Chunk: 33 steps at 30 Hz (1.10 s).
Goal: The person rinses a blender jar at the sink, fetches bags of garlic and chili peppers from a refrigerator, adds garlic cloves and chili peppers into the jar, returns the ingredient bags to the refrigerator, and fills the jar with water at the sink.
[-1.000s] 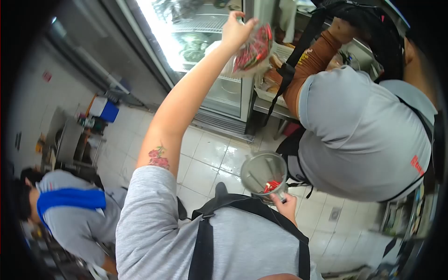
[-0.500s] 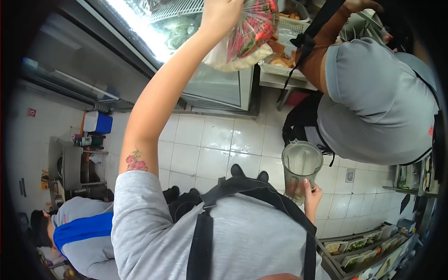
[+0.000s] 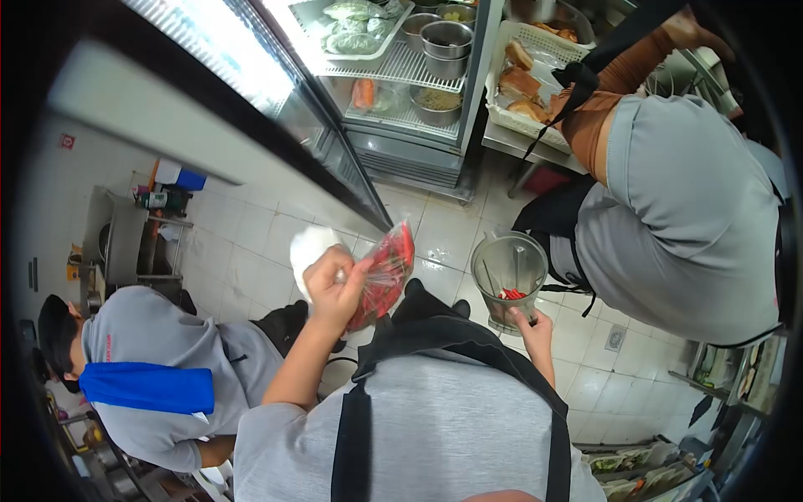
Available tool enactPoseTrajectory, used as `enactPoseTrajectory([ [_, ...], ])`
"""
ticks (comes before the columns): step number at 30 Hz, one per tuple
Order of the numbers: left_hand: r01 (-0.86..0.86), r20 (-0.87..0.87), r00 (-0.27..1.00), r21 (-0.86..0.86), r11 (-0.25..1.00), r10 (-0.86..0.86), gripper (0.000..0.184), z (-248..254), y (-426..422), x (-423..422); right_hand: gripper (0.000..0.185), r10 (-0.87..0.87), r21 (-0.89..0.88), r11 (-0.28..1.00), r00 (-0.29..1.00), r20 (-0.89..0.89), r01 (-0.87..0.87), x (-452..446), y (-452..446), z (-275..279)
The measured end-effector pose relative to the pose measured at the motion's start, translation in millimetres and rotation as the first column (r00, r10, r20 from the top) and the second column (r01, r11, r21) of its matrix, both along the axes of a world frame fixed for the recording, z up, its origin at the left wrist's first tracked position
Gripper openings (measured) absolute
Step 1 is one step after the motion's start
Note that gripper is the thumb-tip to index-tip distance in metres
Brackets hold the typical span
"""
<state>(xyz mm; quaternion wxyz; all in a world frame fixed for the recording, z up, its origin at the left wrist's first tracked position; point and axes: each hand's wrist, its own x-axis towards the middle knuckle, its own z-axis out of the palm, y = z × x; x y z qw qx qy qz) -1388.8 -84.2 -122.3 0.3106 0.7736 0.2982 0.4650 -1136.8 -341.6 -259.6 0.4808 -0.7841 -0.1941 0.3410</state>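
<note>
My left hand (image 3: 335, 289) is closed around the gathered neck of a clear plastic bag of red chilies (image 3: 386, 280), which hangs to its right. Beside the knuckles, on the far side, is a white bag (image 3: 311, 249) that seems to be in the same hand. My right hand (image 3: 538, 339) grips the handle of a see-through blender jar (image 3: 489, 272), held upright with its open top toward me. A few red chili pieces (image 3: 513, 294) lie in the bottom of the jar. A gap separates the bag from the jar.
Ahead stands an open fridge with bowls (image 3: 446, 42) and bagged greens (image 3: 351, 42) on wire shelves. Its glass door (image 3: 335, 159) juts toward me. Bread fills a white basket (image 3: 502, 109). Co-workers are close on both sides: a grey shirt (image 3: 694, 201) right, a blue cloth (image 3: 150, 386) left.
My left hand has come down from the fridge with the chili bag and white bag. Red chili pieces now show in the jar, which has shifted slightly left. The fridge door now stands nearer.
</note>
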Motion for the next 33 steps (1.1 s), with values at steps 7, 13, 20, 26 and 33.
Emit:
enactPoseTrajectory([
  [7,0.368,0.278,0.712,-0.930,-0.006,0.645,0.024,-145.0,40.5,-9.8,0.035,0.097,-0.117,0.989,0.995,0.011,-0.095,13.2,13.3,-10.8],
  [13,0.398,-0.031,0.528,-0.874,-0.279,0.849,0.033,-242.4,119.9,51.9,0.041,0.074,-0.254,0.964,0.997,-0.020,-0.077,11.6,18.1,-37.5],
  [20,0.596,0.625,0.403,-0.734,0.326,0.669,0.021,-378.2,388.0,122.1,0.027,-0.078,-0.407,0.912,0.997,-0.027,0.060,17.4,71.6,-52.6],
  [26,0.619,0.728,0.396,-0.662,0.422,0.560,0.020,-339.6,591.6,209.4,0.020,-0.058,-0.348,0.936,0.998,-0.013,0.050,6.2,147.5,-84.0],
  [33,0.603,0.695,0.470,-0.703,0.376,0.544,0.028,-315.4,645.4,236.7,0.020,0.034,-0.381,0.922,0.993,-0.110,-0.073,-16.6,236.4,-77.0],
])
